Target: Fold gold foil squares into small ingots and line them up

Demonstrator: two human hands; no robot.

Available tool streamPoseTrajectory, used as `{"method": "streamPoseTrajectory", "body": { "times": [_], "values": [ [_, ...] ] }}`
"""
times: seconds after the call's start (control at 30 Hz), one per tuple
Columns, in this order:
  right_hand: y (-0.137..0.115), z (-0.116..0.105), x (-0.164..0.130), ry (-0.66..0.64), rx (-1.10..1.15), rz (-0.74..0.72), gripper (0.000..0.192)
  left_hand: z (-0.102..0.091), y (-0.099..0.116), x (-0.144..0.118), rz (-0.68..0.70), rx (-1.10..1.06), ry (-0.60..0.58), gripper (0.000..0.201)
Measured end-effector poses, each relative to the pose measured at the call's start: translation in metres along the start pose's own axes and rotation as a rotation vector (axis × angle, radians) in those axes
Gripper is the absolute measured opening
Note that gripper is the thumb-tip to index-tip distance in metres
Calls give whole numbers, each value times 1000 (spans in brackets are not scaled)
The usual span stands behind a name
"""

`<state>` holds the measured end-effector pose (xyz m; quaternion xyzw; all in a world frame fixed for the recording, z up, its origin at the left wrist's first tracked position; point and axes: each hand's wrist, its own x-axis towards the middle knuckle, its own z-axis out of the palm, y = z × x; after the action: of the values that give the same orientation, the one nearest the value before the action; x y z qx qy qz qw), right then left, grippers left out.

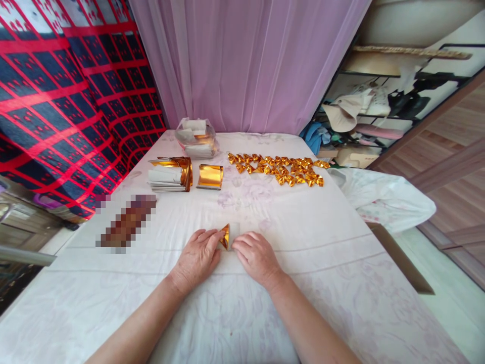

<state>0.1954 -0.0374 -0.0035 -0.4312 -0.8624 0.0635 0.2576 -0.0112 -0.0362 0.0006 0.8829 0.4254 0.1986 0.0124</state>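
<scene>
Two bare forearms [144, 318] lay nearest, coming in from seven and five o'clock and angling toward each other over the pale flowered cloth [314, 308]. The left hand [197, 256] rested palm down, its fingers close together and slightly bent, with the thumb and index finger touching the left side of a small foil sheet [226, 238]; whether they pinched it or merely pressed it could not be told. The right hand [259, 257] was loosely curled, fingers bunched and thumb tucked near them, its tips at or just beside the sheet's right side; any grip there was likewise unclear. The sheet lay on the cloth between the hands, partly folded: a shiny gold triangle showed toward nine o'clock, a flat, pale grey-white part toward three. Taking that sheet as the dial's centre, a small stack of gold sheets [210, 177] sat between eleven and twelve, with a thicker bundle of grey-and-gold sheets [170, 175] just beside it, toward ten. Behind both, near eleven, stood a clear plastic bag [196, 137] holding more such sheets. Many folded gold pieces [282, 167] spread in uneven rows between one and two o'clock, crinkled and bright. A purple curtain [242, 65] hung at twelve.
</scene>
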Motion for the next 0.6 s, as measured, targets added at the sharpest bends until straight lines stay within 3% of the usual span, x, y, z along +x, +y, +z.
{"method": "streamPoseTrajectory", "body": {
  "times": [0.33,0.6],
  "values": [
    [1,0,0,39,21,-8,14,-2,2,-1,20,60,-78,35],
    [9,-1,-1,32,67,34,13,-1,21,-1,-22,129,-13,29]
  ]
}}
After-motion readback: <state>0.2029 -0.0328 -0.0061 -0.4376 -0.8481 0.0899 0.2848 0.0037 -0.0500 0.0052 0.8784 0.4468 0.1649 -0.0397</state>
